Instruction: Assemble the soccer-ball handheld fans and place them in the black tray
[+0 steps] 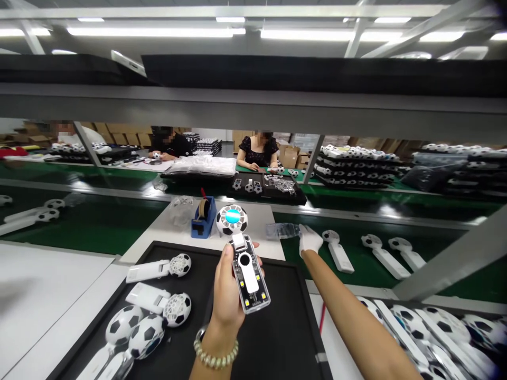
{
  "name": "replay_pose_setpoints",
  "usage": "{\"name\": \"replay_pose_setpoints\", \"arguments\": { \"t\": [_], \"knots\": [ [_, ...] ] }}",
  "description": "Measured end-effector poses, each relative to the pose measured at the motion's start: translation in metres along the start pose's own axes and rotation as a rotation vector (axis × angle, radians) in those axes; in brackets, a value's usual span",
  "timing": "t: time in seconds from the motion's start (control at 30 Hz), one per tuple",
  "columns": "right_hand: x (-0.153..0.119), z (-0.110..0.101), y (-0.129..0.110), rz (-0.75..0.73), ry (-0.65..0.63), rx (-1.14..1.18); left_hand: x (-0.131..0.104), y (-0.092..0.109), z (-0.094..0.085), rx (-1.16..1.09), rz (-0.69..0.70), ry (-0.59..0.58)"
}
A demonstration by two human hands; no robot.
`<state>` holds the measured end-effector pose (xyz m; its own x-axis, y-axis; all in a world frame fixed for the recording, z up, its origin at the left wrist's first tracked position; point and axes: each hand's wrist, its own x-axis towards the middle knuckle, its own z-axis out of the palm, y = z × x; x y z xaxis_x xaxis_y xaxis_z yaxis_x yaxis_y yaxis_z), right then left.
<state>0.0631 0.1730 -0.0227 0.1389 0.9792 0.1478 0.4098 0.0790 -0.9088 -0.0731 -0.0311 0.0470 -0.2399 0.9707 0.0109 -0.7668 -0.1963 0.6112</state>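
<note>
My left hand is closed around a handheld fan held upright above a black tray. The fan has a football-patterned head with a blue round centre, and a clear handle showing a circuit board. My right hand, in a white glove, reaches forward over the green belt. Its fingers are closed on the end of a clear plastic piece, whose exact kind I cannot make out. Several white football-headed fans lie in the tray's left side.
A blue tape dispenser stands behind the tray. More white fans lie on the green belt and in a pile at right. A slanted metal post rises at right. Co-workers sit across the line, under an overhead shelf.
</note>
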Motion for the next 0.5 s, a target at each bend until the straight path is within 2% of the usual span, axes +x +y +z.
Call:
{"name": "replay_pose_setpoints", "arguments": {
  "t": [0.2, 0.3, 0.37, 0.43, 0.47, 0.5],
  "knots": [
    [0.025, 0.016, -0.019, -0.198, -0.133, -0.145, 0.002, -0.001, -0.002, -0.006, -0.007, 0.027],
    [0.020, 0.026, -0.041, -0.313, -0.220, -0.206, 0.003, 0.000, -0.003, -0.030, 0.018, 0.039],
    [-0.003, 0.021, -0.056, -0.384, -0.216, -0.220, 0.004, 0.001, -0.004, -0.052, 0.044, 0.078],
    [-0.042, 0.006, -0.067, -0.494, -0.200, -0.196, 0.005, 0.001, -0.004, -0.080, 0.084, 0.161],
    [-0.064, -0.005, -0.070, -0.576, -0.203, -0.167, 0.005, 0.001, -0.004, -0.099, 0.110, 0.207],
    [-0.088, -0.015, -0.071, -0.743, -0.233, -0.105, 0.005, 0.000, -0.004, -0.122, 0.140, 0.248]
  ]
}}
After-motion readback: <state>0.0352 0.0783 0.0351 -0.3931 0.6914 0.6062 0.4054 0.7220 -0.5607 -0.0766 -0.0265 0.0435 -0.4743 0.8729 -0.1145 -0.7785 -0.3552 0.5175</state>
